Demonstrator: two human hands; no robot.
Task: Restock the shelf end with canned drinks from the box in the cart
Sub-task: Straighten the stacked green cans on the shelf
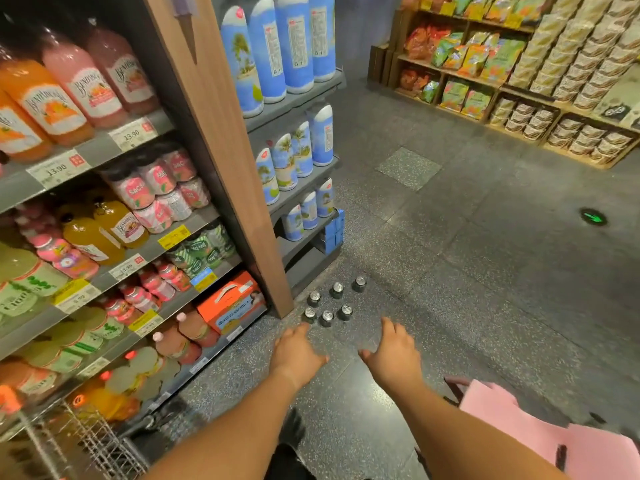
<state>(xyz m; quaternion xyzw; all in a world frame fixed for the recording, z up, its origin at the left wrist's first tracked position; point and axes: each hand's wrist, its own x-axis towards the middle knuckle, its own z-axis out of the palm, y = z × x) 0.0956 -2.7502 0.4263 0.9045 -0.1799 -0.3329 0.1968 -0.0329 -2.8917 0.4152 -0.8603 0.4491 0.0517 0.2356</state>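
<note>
Cans first: from the head view I see six small silver-topped drink cans [334, 301] standing on the speckled grey floor [485, 271] beside the grey shelf end [304, 252], staged for loading, I reckon. My left hand [297, 355] and right hand [394, 355] reach down, grip spread, holding nothing.

Both forearms are bare from the lower edge of the frame to the wrists, with no sleeve in view. The left hand [297, 355] and right hand [394, 355] are bare, without gloves, rings or watch.
</note>
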